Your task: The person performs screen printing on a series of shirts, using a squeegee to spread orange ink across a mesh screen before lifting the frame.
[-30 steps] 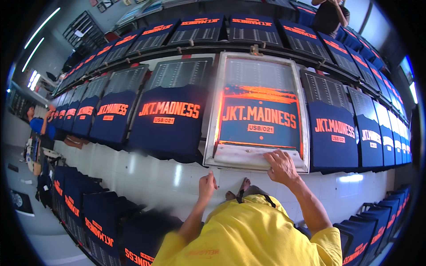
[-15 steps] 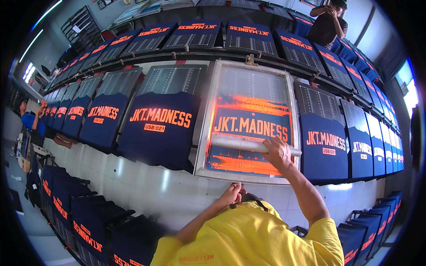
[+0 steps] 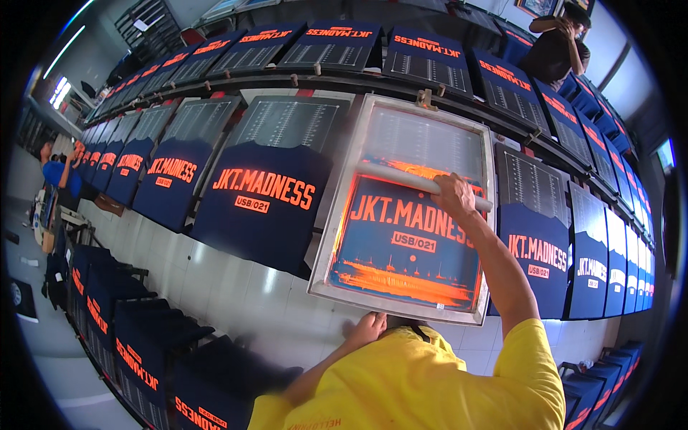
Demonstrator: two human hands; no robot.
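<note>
My right hand (image 3: 457, 195) is wrapped round the right part of a long pale squeegee (image 3: 394, 178). The squeegee lies crosswise on a metal-framed printing screen (image 3: 394, 305), over the upper part of its stencil lettering. A band of orange ink (image 3: 408, 283) smears the mesh near the screen's lower side, and more ink shows just beyond the squeegee. Close to the frame's near edge, my left hand (image 3: 368, 327) is closed with its fingers curled; whether it grips anything is hidden. Beneath the screen, the board is mostly covered.
Navy shirts with orange print lie on boards either side, one shirt (image 3: 258, 188) at left and another (image 3: 534, 251) at right. A far row of boards (image 3: 330, 54) runs behind a rail. One person (image 3: 555, 54) stands at far right, another (image 3: 57, 175) at far left. More shirts (image 3: 143, 351) hang lower left.
My right hand has pushed the squeegee away from me, from the lower part of the stencil to its upper part. More lettering is uncovered. My left hand stays near the frame's edge.
</note>
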